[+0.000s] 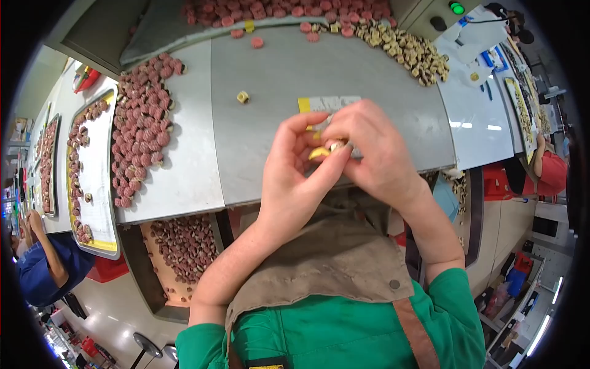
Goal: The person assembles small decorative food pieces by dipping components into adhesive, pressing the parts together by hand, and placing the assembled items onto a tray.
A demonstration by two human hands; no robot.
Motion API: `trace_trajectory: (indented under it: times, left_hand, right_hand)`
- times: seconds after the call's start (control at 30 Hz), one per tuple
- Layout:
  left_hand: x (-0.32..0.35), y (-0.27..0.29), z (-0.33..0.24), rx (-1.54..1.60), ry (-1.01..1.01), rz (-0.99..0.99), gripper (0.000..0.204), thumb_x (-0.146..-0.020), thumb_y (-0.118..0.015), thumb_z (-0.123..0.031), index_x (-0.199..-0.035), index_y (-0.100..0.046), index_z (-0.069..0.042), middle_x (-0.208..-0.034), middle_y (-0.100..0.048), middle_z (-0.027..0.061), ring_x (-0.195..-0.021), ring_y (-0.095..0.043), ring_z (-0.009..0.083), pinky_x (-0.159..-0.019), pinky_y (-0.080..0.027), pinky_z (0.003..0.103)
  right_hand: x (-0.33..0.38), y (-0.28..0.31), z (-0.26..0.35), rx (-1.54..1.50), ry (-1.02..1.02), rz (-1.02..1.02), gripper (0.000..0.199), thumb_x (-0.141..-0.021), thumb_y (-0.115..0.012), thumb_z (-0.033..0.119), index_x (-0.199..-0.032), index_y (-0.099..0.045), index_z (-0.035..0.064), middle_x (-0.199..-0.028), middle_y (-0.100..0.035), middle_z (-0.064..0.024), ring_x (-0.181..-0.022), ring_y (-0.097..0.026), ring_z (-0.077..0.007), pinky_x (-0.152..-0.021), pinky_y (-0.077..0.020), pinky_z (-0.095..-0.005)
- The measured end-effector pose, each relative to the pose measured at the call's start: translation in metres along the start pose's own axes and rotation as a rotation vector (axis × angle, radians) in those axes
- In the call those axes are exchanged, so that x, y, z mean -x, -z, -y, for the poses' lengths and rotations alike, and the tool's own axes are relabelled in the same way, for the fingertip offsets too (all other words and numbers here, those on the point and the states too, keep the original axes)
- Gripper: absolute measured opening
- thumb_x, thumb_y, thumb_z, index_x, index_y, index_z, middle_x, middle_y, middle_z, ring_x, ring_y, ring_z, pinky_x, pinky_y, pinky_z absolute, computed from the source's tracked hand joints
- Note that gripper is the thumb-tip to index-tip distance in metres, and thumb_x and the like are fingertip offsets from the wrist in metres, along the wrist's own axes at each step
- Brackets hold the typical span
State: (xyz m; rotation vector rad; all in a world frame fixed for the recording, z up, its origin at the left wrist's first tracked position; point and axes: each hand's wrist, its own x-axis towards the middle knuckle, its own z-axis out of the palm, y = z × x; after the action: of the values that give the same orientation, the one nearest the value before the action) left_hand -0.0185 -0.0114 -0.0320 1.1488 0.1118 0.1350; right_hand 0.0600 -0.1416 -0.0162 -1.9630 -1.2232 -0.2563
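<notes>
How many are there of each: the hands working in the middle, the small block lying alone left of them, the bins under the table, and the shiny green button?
Working hands: 2 (left hand, right hand)
Lone small block: 1
Bins: 2 (left bin, right bin)
Green button: 1
Total: 6

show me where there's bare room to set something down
Bare worktop lies between the left pink pile and left hand, below a lone small piece. Another patch lies between the right hand and cream pile. Crowded: both piles, and the back edge, heaped with pink pieces.
</notes>
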Motion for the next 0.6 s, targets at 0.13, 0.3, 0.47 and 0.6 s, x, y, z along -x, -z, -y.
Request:
trace_trajectory:
  times: [0.13,0.3,0.47,0.6]
  left_hand:
    - [0.008,0.056,-0.03,-0.509,-0.137,-0.129,0.024,-0.092,-0.056,-0.008,-0.115,-0.053,-0.002,-0.097,-0.056,0.0025,-0.085,-0.055,0.0078,-0.073,-0.045,0.02]
    - [0.048,0.255,-0.125,-1.197,-0.532,-0.759,0.029,-0.098,-0.049,-0.024,-0.11,-0.058,0.001,-0.098,-0.062,0.0072,-0.091,-0.059,0.0146,-0.075,-0.047,0.026]
    - [0.09,0.355,-0.154,-1.615,-0.018,-0.811,0.025,-0.092,-0.057,-0.022,-0.104,-0.059,0.0,-0.095,-0.061,0.01,-0.087,-0.057,0.0174,-0.078,-0.045,0.029]
    - [0.061,0.273,-0.139,-1.768,-0.34,-0.781,0.026,-0.091,-0.057,-0.018,-0.112,-0.059,-0.002,-0.107,-0.058,0.0116,-0.098,-0.056,0.0211,-0.083,-0.045,0.033]
  right_hand:
    - [-0.01,0.013,-0.001,-0.002,-0.146,0.131,0.022,-0.076,-0.067,0.004,-0.096,-0.059,0.0031,-0.091,-0.058,-0.0109,-0.085,-0.057,-0.0271,-0.075,-0.0474,-0.0351]
    - [-0.026,0.05,-0.077,0.208,-0.212,0.088,0.023,-0.086,-0.06,0.016,-0.104,-0.058,0.0018,-0.097,-0.058,-0.012,-0.085,-0.058,-0.0252,-0.076,-0.0467,-0.0334]
    - [-0.067,0.029,-0.12,0.304,-0.115,0.036,0.022,-0.088,-0.059,0.017,-0.106,-0.059,0.0043,-0.096,-0.058,-0.0103,-0.086,-0.059,-0.0241,-0.075,-0.0469,-0.0329]
    - [-0.085,-0.008,-0.126,0.263,-0.013,0.023,0.022,-0.087,-0.06,0.019,-0.106,-0.06,0.0057,-0.094,-0.057,-0.0099,-0.087,-0.059,-0.0258,-0.074,-0.0475,-0.034]
